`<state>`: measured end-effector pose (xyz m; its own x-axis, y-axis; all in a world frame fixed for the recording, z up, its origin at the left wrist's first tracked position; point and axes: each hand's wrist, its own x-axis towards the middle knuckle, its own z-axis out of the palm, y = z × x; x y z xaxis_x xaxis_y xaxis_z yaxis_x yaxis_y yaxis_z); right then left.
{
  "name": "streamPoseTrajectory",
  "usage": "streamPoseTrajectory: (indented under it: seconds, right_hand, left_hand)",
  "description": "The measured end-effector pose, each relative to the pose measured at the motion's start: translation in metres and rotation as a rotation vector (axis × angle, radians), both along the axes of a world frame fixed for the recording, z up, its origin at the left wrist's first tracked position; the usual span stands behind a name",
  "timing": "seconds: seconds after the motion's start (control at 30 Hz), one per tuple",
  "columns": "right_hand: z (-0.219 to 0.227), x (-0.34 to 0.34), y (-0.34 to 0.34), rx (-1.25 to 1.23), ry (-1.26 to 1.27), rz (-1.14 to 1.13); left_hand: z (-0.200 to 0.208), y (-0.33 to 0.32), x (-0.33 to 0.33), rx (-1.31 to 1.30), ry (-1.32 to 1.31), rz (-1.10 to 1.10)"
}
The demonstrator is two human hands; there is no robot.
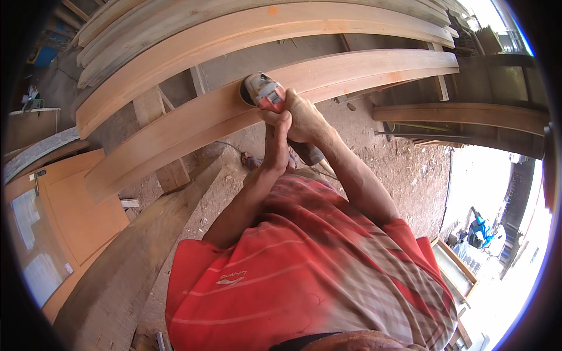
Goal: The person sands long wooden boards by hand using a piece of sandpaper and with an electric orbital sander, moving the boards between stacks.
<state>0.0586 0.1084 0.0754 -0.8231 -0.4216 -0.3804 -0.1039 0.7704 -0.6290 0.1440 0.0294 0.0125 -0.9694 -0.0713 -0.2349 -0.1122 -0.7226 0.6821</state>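
A red and grey angle grinder (268,93) is gripped between both my hands, its dark round disc against a long wooden beam (193,126). My right hand (304,119) wraps around the tool's body from the right. Closed on the tool's near left side is my left hand (277,126), its thumb up by the right hand. The beam runs from the lower left to the upper right in front of me, with a step along its near edge. Where the disc meets the wood is partly hidden by the tool's head.
Beyond lies a second beam (193,40), with several stacked planks (140,23) behind it. Wooden supports (149,105) carry the beams. A thick timber (126,257) and a panelled door (76,205) stand at left. Shavings litter the ground (410,175); a cord trails near my feet.
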Motion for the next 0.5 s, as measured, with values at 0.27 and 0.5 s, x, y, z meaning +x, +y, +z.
streamPoseTrajectory:
  seconds: [0.27, 0.5]
  right_hand:
    - [0.004, -0.072, 0.11, -0.086, 0.124, -0.102]
    - [-0.006, -0.12, 0.197, -0.048, -0.016, -0.503]
  left_hand:
    - [0.01, -0.069, 0.038, -0.547, -0.137, -0.056]
    - [-0.009, -0.164, 0.085, -0.701, -0.38, 0.327]
